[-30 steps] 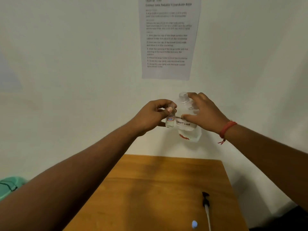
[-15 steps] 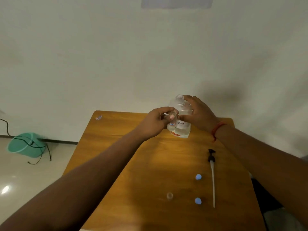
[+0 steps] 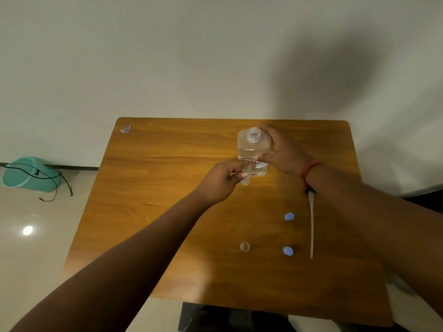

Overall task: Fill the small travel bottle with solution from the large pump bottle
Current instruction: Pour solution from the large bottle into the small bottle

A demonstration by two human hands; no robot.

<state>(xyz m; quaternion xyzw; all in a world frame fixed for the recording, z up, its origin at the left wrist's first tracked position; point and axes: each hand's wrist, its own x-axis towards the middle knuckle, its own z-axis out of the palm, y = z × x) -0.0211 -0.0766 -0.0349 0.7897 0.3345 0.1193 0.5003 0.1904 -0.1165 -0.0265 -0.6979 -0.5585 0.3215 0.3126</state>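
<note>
Fingers of the right hand [image 3: 281, 149] curled round the large bottle [image 3: 253, 149], its neck open and pump removed, holding it upright above the middle of the wooden desk [image 3: 148, 178], clear liquid showing inside. Fingers of the left hand [image 3: 221, 182] pinched the small travel bottle [image 3: 247, 175] just below and in front of the large one, the two bottles close together or touching; which could not be told. A red thread band [image 3: 309, 170] circled the right wrist. Toward the lower right of the frame, the pump with its long white tube [image 3: 311, 224] lay on the desk, two blue caps [image 3: 289, 216] beside it and a small clear ring-shaped piece [image 3: 244, 246] to their left. A scrap of wrapper [image 3: 125, 129] sat at the desk's upper-left corner. At the left edge of the frame, a green bucket [image 3: 26, 174] lay on the floor with a black cable [image 3: 56, 185] draped over it.
</note>
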